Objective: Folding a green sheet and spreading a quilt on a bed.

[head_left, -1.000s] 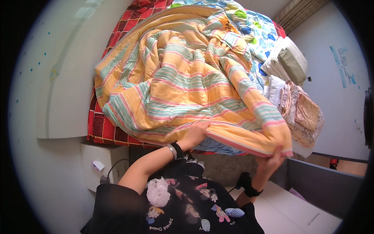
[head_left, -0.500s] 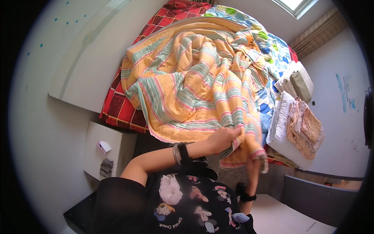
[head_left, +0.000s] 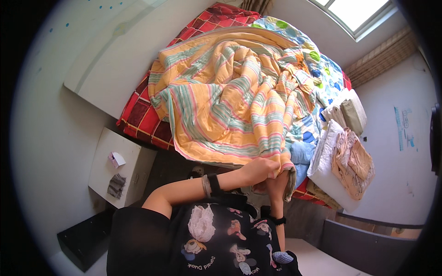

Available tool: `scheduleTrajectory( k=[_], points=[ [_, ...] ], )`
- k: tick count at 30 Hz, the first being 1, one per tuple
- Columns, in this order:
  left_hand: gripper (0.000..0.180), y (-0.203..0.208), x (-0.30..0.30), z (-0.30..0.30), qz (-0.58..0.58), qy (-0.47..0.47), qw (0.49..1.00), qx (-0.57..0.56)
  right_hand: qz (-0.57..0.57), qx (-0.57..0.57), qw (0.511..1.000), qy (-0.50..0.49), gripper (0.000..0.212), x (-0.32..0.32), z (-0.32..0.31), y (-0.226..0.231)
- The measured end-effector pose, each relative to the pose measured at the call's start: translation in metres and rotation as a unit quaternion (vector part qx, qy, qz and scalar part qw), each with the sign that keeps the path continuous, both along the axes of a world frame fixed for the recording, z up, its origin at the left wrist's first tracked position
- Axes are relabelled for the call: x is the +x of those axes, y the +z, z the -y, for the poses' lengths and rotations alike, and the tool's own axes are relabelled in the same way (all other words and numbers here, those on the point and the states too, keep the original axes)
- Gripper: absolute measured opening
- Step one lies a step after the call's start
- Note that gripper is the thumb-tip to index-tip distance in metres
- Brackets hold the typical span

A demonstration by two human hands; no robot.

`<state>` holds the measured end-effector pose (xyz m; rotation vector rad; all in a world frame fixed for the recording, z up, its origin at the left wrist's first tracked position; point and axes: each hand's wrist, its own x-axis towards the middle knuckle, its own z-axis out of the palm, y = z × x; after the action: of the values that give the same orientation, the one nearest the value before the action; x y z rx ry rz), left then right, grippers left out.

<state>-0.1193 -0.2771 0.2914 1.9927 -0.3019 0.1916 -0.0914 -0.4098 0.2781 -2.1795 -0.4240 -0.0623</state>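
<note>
A yellow quilt (head_left: 221, 106) with green and pink stripes lies rumpled across the bed. Its near right corner hangs over the bed's front edge, where both my hands grip it. My left hand (head_left: 260, 171) is closed on the quilt's edge, reaching in from the left with a black band and a bangle on the wrist. Just beside and below it, my right hand (head_left: 278, 185) is closed round the folded-over corner. Some of its fingers are hidden by the cloth.
Under the quilt show a red checked sheet (head_left: 142, 117) and a blue-white patterned cloth (head_left: 306, 126). Folded bedding (head_left: 324, 149) and a pink garment (head_left: 352, 161) are stacked at right. A white nightstand (head_left: 103, 161) stands left, a dark panel (head_left: 368, 244) lower right.
My right hand has moved left and up with the quilt corner, now close to my left hand. The hanging flap has been gathered in. My view has shifted slightly.
</note>
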Motion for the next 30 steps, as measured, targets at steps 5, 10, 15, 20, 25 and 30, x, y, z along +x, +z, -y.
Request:
scheduleTrajectory(
  k=[5, 10, 15, 20, 25, 30],
  points=[
    [0.024, -0.039, 0.003, -0.004, -0.012, 0.035, 0.993, -0.116, 0.039, -0.049, 0.997, 0.052, 0.04, 0.025, 0.047, -0.015],
    [0.058, -0.141, 0.001, -0.05, -0.269, 0.576, 0.758, 0.145, 0.026, 0.08, 0.996, -0.005, 0.031, 0.056, 0.136, 0.019],
    [0.11, -0.186, -0.005, -0.084, -0.474, 0.695, 0.531, 0.096, 0.079, 0.054, 0.994, -0.044, 0.048, 0.088, 0.209, 0.033],
    [0.092, -0.225, -0.036, -0.075, -0.472, 0.735, 0.469, -0.131, 0.029, 0.057, 0.998, -0.023, 0.042, 0.126, 0.256, 0.051],
    [0.029, -0.202, -0.014, -0.065, -0.261, 0.588, 0.766, -0.002, 0.013, -0.014, 0.996, 0.087, 0.04, 0.154, 0.258, 0.057],
    [0.03, -0.063, 0.05, 0.005, -0.178, 0.266, 0.928, 0.189, -0.069, -0.038, 0.989, 0.127, 0.041, 0.197, 0.262, 0.045]
  ],
)
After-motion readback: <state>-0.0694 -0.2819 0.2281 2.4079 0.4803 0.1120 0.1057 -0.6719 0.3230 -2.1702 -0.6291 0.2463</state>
